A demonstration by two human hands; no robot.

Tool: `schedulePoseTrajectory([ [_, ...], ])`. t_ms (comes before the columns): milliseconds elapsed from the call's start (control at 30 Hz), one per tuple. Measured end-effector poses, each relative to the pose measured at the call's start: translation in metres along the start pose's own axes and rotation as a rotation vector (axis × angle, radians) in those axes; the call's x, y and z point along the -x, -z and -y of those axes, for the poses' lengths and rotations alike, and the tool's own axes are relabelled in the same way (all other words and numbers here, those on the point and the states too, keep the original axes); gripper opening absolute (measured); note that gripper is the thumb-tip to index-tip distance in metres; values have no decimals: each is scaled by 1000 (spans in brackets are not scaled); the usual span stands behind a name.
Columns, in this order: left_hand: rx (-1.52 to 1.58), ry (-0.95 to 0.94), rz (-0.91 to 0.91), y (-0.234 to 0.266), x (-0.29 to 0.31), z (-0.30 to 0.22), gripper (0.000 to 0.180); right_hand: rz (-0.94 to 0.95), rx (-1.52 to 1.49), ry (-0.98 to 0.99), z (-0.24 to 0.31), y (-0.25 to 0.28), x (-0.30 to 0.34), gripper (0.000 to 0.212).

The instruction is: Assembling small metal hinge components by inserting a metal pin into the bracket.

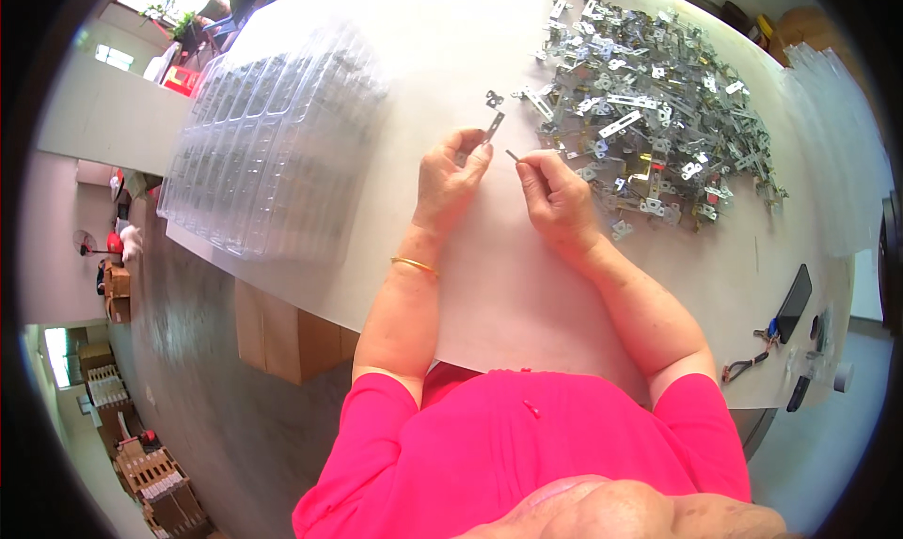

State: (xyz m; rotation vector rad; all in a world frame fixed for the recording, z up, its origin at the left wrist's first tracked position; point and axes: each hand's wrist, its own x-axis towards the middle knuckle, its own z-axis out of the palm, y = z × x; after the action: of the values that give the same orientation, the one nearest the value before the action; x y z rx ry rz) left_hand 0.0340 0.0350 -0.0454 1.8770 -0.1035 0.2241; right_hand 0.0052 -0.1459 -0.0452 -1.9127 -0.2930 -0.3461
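Across your counter [442, 59], the clear trays [273, 163] stand left, the bracket heap [654, 116] right, probably for easy reach. Between them, your left grip [447, 183] pinches a metal strip [495, 125] low, likely keeping its top exposed; your right grip [559, 196] pinches a slim piece [511, 154].

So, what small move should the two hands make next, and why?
Probably bring the right hand closer to the left hand: the right pinches a thin, dark piece, the left a narrow, grey metal strip, and a gap separates them.

1 head fisheye looks down onto the table [508, 290].
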Motion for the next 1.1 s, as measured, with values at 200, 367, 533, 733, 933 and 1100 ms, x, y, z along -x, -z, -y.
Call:
schedulePoseTrajectory([
  [200, -313, -218, -100, -2, -2, 3, 13, 14, -28, 14, -6, -2, 1, 6],
  [367, -375, -256, -72, -5, -2, 8, 10, 30, -60, -82, -6, 1, 0, 6],
  [533, -379, -242, -102, -3, -3, 18, 15, 28, -92, -99, -14, -6, -3, 7],
  [733, -460, -230, -106, -6, -3, 22, 26, 69, -171, -130, -14, -3, -6, 9],
  [933, -504, -135, -113, -5, 0, 19, 29, 91, -241, -213, -28, -6, -1, 10],
  [1100, -379, -60, -143, -1, 0, 20, 31, 100, -205, -228, -35, -6, -1, 12],
])
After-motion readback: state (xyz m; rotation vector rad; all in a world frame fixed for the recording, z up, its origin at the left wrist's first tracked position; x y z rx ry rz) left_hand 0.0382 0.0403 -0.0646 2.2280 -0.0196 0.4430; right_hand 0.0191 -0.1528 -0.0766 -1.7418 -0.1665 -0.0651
